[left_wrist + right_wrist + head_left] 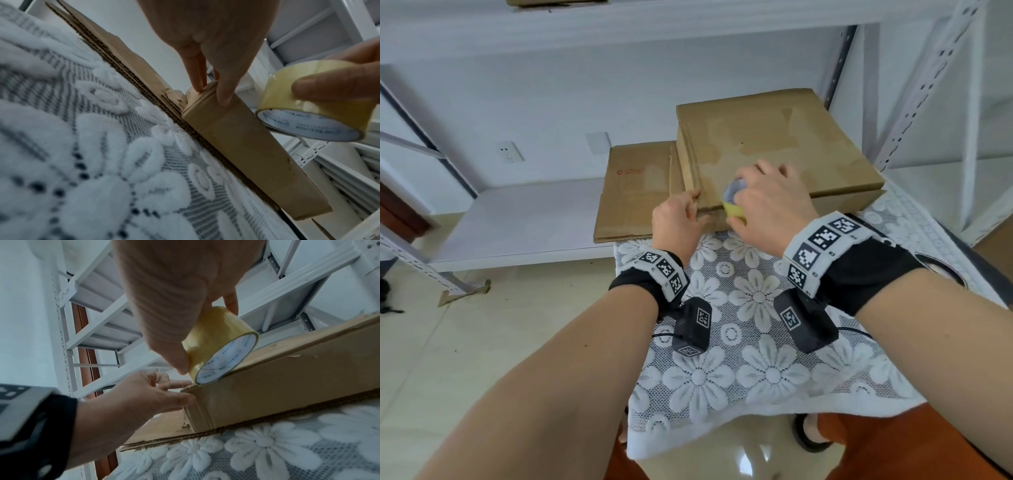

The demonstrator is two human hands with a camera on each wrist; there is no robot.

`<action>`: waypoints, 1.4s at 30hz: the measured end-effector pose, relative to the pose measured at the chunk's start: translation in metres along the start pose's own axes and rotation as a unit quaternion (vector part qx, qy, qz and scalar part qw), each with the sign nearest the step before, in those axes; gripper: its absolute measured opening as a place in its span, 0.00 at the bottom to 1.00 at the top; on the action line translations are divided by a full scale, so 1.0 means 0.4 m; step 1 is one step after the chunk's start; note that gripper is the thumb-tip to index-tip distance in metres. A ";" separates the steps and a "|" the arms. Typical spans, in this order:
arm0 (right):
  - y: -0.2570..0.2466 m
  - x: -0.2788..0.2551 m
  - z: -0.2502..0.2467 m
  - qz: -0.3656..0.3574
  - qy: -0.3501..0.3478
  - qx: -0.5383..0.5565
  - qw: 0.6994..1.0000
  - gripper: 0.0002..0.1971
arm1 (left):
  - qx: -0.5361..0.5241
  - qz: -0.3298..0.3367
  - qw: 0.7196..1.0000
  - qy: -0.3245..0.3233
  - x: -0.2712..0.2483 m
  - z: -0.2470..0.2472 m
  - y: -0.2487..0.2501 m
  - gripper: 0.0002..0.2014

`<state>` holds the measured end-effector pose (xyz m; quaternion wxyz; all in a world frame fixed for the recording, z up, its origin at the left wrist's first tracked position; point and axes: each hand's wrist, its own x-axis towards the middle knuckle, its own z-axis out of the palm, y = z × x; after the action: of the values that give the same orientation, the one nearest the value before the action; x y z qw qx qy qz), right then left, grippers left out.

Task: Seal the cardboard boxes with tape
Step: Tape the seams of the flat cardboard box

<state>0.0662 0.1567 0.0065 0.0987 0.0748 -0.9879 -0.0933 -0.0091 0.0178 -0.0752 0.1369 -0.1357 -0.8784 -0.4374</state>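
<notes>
Head view: the right hand (767, 205) is gripping the tape roll (734, 202) (yellowish) on the cardboard box (784, 144); the left hand (678, 219) is pinching the box corner with thumb and fingertips.

The head view was bright and evenly lit, with soft glare on the glossy beige floor tiles (726, 455) and lines bent at its edges. Both wrist views were dimmer, bluish and soft, and the white flower-patterned lace cloth (61, 146) nearest the left wrist camera was out of focus.
</notes>
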 end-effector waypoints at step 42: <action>-0.049 0.084 0.038 0.127 -0.083 -0.030 0.988 0.08 | -0.036 0.073 0.993 0.087 -0.024 0.029 -0.034 0.29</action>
<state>0.0329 0.1348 -0.0060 0.0295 -0.0623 -0.9909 -0.1154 -0.0064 0.0182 -0.0954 0.2398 -0.1657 -0.8345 -0.4676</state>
